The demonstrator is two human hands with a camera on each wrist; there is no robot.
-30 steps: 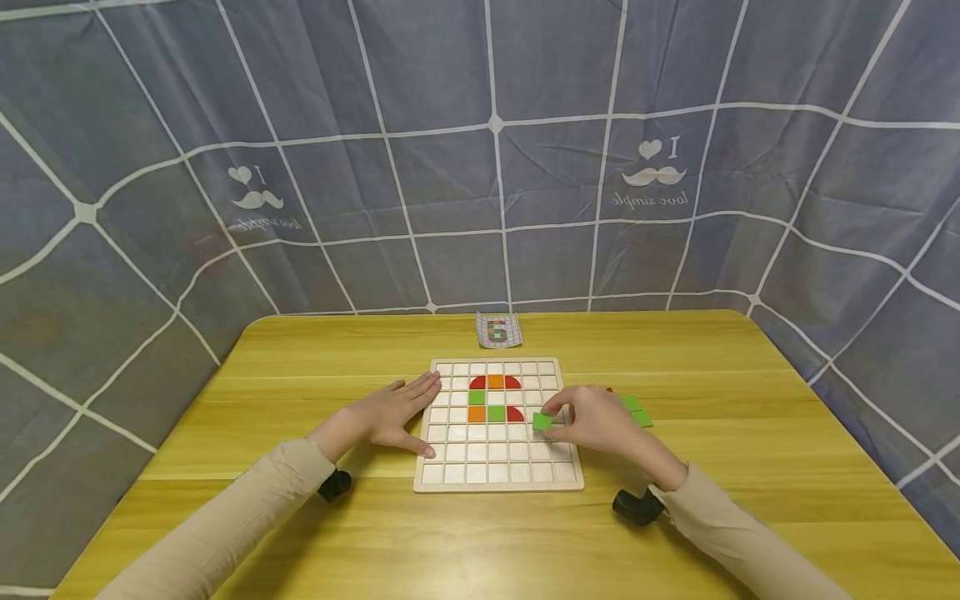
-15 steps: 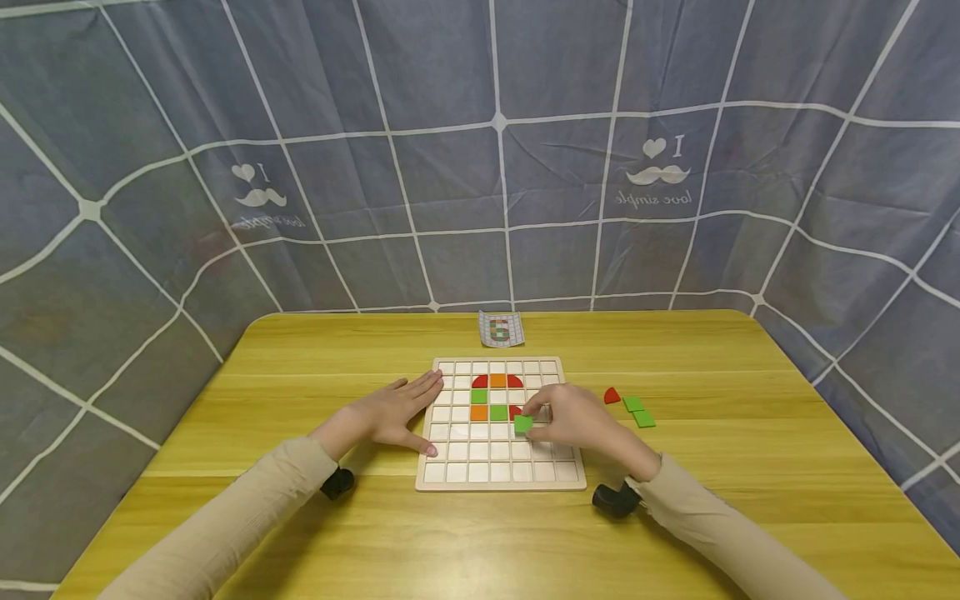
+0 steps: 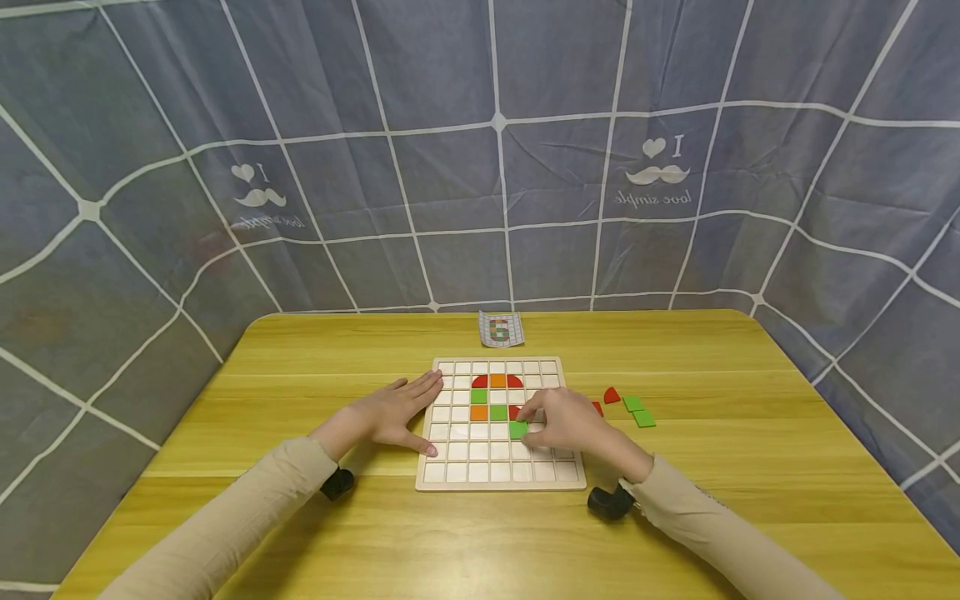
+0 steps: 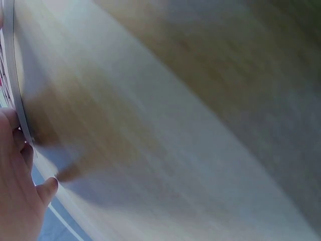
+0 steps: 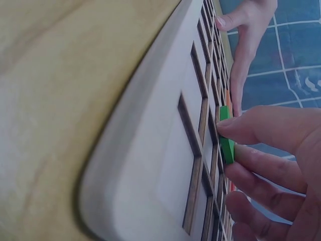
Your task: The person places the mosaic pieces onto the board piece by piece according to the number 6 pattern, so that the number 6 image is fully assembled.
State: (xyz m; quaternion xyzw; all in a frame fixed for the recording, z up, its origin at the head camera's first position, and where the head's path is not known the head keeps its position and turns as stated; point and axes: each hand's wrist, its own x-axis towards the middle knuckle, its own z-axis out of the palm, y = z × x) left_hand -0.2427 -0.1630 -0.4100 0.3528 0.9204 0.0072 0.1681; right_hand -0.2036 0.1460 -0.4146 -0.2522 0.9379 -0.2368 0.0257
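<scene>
A pale wooden grid board (image 3: 501,487) lies on the table, with orange squares, green squares and red quarter-circle pieces set in its cells. My right hand (image 3: 566,419) pinches a green square tile (image 3: 517,430) between thumb and fingers, just below a red quarter-circle piece (image 3: 514,412) that the fingers partly cover. Seen from the right wrist, this green tile (image 5: 226,134) stands a little proud of the grid, right at the cell walls. Fingers spread, my left hand (image 3: 393,412) rests along the board's left edge, fingertips and thumb touching the frame.
Right of the board lie a loose red quarter-circle piece (image 3: 612,395), two green square tiles (image 3: 642,418) and another red piece (image 3: 597,408) half hidden by the right hand. Behind the board is a small printed pattern card (image 3: 501,330). A grey checked curtain (image 3: 555,267) borders the table.
My right hand has carried the green tile leftward over the board and lowered it to a cell under the red quarter-circle. The left hand stays in place.
</scene>
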